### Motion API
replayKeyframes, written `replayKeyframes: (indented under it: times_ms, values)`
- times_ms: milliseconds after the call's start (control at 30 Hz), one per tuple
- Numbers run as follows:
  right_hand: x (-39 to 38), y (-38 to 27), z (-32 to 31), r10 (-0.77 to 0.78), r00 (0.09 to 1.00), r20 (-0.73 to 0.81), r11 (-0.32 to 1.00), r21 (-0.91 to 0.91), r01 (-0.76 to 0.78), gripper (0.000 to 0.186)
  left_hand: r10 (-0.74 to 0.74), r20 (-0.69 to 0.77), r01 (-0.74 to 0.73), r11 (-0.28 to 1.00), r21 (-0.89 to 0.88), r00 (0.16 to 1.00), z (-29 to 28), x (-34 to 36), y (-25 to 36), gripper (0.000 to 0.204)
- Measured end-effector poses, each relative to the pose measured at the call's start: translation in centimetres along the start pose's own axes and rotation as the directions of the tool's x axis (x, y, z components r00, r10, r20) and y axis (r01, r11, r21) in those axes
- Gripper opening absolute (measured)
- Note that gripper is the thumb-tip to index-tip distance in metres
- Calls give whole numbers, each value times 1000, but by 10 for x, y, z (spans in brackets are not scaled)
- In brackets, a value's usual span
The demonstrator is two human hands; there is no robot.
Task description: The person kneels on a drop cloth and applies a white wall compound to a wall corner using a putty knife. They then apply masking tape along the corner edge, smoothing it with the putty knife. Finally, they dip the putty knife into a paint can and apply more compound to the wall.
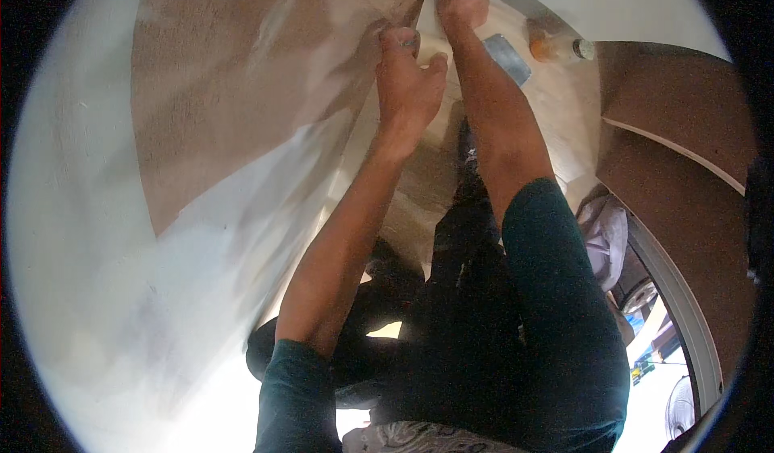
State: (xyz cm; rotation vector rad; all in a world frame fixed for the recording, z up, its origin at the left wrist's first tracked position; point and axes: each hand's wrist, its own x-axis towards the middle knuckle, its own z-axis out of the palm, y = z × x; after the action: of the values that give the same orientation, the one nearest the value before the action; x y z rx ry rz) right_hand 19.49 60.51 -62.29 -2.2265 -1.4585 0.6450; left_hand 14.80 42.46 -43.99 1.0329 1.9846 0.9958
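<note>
Both my arms reach up to the far end of a narrow, pale space. My left hand point(405, 82) is closed at the fingers, with the thumb out to the side, beside the brown-patched left wall. A ring-like band shows on one finger; what the fingers grip is hidden. Farther up, my right hand point(463, 6) makes a fist against a narrow white strip point(430, 8) that runs between my two hands. Whatever the right fingers close on is hidden too. Just below the right hand, beside the forearm, lies a blue-grey rectangular piece point(508, 59).
A clear bottle with orange liquid point(548, 47) and a pale green cap lies at the far right. Brown shelf boards point(673, 142) line the right side. The left wall point(193, 106) is close beside my arm. A whitish bag point(605, 239) and a fan point(681, 404) are at lower right.
</note>
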Motion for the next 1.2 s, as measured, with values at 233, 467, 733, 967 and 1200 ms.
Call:
replayKeyframes:
  times_ms: [233,467,733,967,1200]
  values:
    - [19,-11,13,106,994,30,987,-127,-101,52,177,-81,-171,982,76,981,3,12,-10,50]
    - [6,-24,9,-118,990,-81,993,-10,117,34,84,-77,-84,996,9,993,-8,16,-13,50]
    - [59,15,50,22,996,-90,999,-26,-24,45,94,-37,-92,995,50,995,3,14,-4,53]
    - [30,-10,33,-8,999,-54,1000,-17,7,47,23,-28,-22,999,43,999,-5,12,-6,56]
    - [20,-20,22,-3,996,-85,1000,-28,0,48,-5,-1,5,997,75,1000,-12,11,4,54]
